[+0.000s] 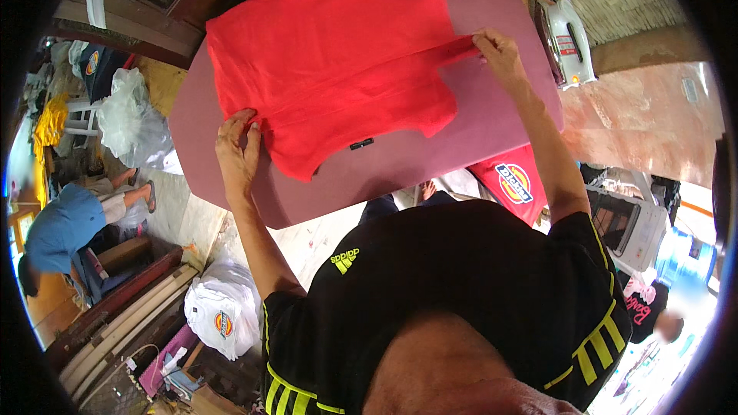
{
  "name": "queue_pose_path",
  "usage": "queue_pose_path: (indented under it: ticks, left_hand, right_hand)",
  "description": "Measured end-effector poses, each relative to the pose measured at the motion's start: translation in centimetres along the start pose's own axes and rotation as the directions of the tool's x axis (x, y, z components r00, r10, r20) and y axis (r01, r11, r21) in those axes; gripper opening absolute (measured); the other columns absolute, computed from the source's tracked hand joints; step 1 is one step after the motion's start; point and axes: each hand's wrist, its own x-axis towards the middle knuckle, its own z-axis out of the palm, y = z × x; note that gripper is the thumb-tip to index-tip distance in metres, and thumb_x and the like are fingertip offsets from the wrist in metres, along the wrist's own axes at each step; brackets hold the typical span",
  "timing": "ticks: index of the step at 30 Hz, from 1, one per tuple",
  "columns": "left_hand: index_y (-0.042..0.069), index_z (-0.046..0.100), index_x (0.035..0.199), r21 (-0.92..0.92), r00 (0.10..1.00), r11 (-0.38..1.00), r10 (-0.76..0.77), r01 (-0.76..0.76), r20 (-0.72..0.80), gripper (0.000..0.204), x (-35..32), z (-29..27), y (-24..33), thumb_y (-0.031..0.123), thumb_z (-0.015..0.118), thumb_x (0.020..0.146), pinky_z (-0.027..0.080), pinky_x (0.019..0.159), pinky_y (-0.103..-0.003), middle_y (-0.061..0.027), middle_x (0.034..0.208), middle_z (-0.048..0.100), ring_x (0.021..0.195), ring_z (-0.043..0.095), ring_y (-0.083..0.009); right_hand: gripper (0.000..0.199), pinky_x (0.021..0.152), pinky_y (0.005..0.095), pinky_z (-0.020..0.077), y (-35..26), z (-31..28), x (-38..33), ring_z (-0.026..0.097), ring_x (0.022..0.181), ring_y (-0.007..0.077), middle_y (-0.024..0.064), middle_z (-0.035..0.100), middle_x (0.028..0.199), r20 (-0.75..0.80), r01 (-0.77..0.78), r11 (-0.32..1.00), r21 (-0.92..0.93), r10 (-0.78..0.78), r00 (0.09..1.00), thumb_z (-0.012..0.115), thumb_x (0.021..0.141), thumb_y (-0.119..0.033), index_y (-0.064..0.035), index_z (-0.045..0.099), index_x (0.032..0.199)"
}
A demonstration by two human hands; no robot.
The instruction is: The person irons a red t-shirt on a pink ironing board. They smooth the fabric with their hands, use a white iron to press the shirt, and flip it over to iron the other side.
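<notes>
One surface [511, 11] carries one red garment [330, 46] with one dark label [361, 144]. Two hands touch the garment: one left hand [238, 150] near the surface's left edge, one right hand [501, 60] near its right edge. Past the right edge, one iron [570, 42]; past the left, one clear bag [131, 119] and one yellow cloth [51, 127]; past the near left corner, one white bundle [219, 307].
</notes>
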Motion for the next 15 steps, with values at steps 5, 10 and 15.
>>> queue_pose_path:
  ticks: [5, 10, 15]
  left_hand:
    - [0.005, 0.069, 0.105, 0.200, 0.989, 0.975, -0.069, 0.095, -0.133, 0.020, 1.9, 0.8, -1.7, 0.007, 0.061, 0.087, 0.050, 0.083, -0.040, -0.0170, 0.099, 0.068, 0.088, 0.066, -0.0335]
    - [0.004, 0.057, 0.105, -0.036, 0.832, 0.999, 0.005, -0.031, -0.555, 0.017, 4.0, -1.5, -3.6, -0.004, 0.054, 0.091, 0.046, 0.076, -0.027, -0.0112, 0.093, 0.062, 0.081, 0.060, -0.0196]
    - [0.001, 0.060, 0.097, 0.112, 0.714, 0.943, 0.311, -0.312, -0.627, 0.028, 1.6, -10.5, 11.9, -0.019, 0.045, 0.084, 0.044, 0.086, -0.026, -0.0070, 0.099, 0.059, 0.091, 0.057, -0.0155]
  right_hand:
    - [0.013, 0.070, 0.0317, 0.0517, -5.1, -0.6, 0.4, 0.066, 0.079, 0.0236, 0.0126, 0.063, 0.086, -0.025, 0.489, 0.851, -0.193, -0.502, 0.864, 0.062, 0.088, -0.001, -0.0035, 0.064, 0.100]
    - [0.022, 0.074, 0.0391, 0.0532, -9.1, -4.0, 3.4, 0.063, 0.087, 0.0334, 0.0135, 0.061, 0.098, 0.420, 0.845, 0.422, -0.327, -0.737, 0.530, 0.061, 0.080, 0.004, -0.0048, 0.063, 0.099]
    - [0.021, 0.078, 0.0394, 0.0510, -16.8, -9.8, 12.7, 0.063, 0.091, 0.0338, 0.0175, 0.064, 0.094, 0.254, 0.797, 0.191, -0.573, -0.883, 0.394, 0.056, 0.086, -0.007, -0.0017, 0.064, 0.105]
